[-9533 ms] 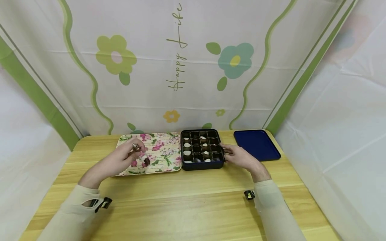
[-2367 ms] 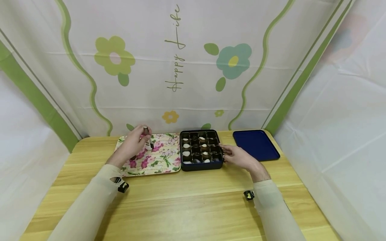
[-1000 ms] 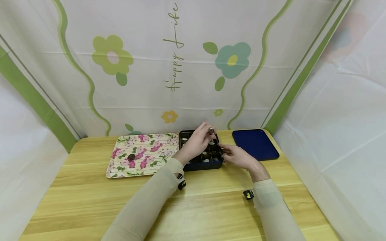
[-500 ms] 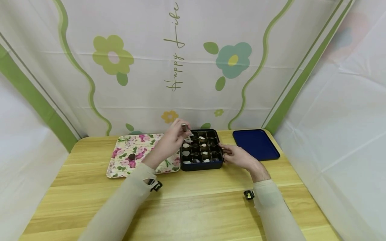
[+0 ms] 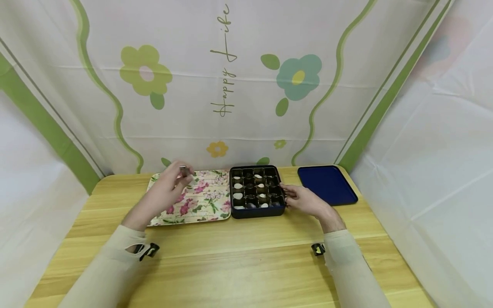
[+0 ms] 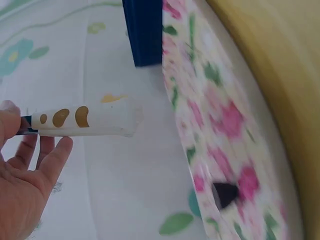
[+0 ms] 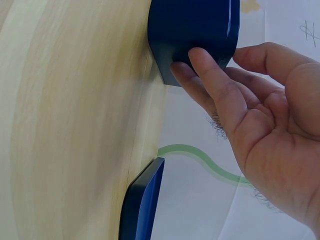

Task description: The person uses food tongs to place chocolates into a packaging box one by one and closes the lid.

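Observation:
My left hand [image 5: 169, 188] is above the floral tray [image 5: 208, 201] and pinches a small pair of tongs [image 6: 82, 121], whitish with gold rounded patches and a dark blue end. Nothing shows at the tips. On the tray lies a dark chocolate [image 6: 225, 194], hidden behind the hand in the head view. To the tray's right stands a dark blue box [image 5: 259, 213] with a divided insert. Light and dark pieces sit in many of its compartments. My right hand [image 5: 306, 200] touches the box's right wall with nearly straight fingers, its thumb near the rim in the right wrist view.
A dark blue lid [image 5: 327, 185] lies at the back right of the wooden table [image 5: 246, 265], beyond my right hand. A printed curtain [image 5: 192, 111] hangs right behind the table's back edge. White cloth walls stand at both sides.
The left hand carried a dark piece in the tongs from the tray to the box's upper right compartments, then came back left over the tray without it. The right hand stayed at the box.

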A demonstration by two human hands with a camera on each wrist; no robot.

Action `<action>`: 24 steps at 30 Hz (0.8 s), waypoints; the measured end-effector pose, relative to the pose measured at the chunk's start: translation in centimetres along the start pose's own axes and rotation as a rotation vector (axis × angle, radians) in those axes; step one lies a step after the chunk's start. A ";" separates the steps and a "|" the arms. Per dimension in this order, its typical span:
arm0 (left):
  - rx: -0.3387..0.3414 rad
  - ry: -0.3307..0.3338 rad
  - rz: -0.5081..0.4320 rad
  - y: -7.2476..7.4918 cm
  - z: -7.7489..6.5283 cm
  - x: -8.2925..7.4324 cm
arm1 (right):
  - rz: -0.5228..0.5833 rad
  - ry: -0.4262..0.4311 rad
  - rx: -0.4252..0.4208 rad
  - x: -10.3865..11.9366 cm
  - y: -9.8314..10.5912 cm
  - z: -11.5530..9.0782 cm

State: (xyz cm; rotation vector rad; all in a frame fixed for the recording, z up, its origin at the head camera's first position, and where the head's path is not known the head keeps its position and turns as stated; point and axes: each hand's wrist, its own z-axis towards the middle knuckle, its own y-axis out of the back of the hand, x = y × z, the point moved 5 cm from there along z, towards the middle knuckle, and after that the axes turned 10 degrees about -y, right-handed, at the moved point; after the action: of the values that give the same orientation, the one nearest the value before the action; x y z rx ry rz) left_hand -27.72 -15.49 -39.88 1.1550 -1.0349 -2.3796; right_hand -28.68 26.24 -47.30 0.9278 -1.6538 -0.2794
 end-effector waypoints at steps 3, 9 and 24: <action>-0.002 0.046 0.020 0.9 -1.5 1.1 | 0.004 -0.002 0.000 0.0 0.0 0.0; -0.006 0.058 0.074 2.3 -3.8 2.5 | 0.000 0.004 0.002 0.0 0.0 0.0; -0.001 0.115 0.090 2.5 -5.4 5.8 | 0.014 -0.007 0.009 -0.2 -0.1 0.2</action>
State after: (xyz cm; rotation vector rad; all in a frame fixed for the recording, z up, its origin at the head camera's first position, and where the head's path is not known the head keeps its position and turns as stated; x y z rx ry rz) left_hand -27.28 -22.93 -43.58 1.2029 -1.0254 -2.2174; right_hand -28.81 26.28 -47.61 0.9227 -1.6691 -0.2663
